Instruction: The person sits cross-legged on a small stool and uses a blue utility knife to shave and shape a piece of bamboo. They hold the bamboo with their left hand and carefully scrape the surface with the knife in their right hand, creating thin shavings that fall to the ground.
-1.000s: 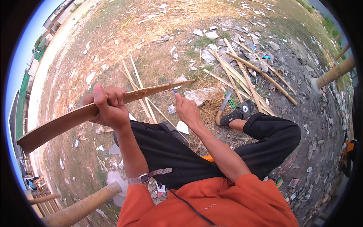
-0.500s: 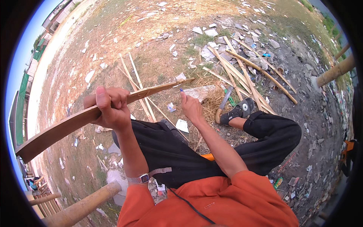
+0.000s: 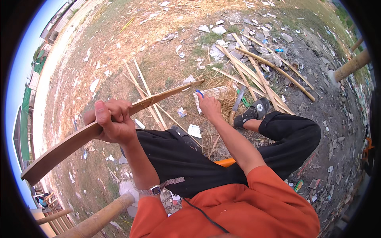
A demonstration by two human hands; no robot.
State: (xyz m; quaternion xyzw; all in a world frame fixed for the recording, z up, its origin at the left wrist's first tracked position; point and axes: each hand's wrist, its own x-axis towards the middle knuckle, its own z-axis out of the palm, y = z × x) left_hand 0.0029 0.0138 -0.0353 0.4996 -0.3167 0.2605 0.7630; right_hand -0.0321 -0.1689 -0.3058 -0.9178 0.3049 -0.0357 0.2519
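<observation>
My left hand [image 3: 112,120] is wrapped around a long split-bamboo slat [image 3: 63,148], thumb on top. The slat rises from the near left toward the middle, its narrow far tip in front of my right hand. My right hand [image 3: 209,106] is closed on a small blue object [image 3: 199,93] that pokes out past the thumb; its kind is hard to make out. Its blue end is close to the slat's far part but apart from it. A knife [image 3: 238,99] with a wooden handle lies beside my right shoe, on the ground among shavings.
Bamboo strips [image 3: 254,75] lie piled at the far right, and a few more strips [image 3: 145,89] cross beyond my left knee. Paper scraps and broken pieces litter the ground. Bamboo poles [image 3: 97,216] stand out at the near left and far right [image 3: 352,67].
My right hand has shifted right and slightly forward, showing more of the blue object. My left hand and the slat have dipped a little at the near end. The view has turned slightly.
</observation>
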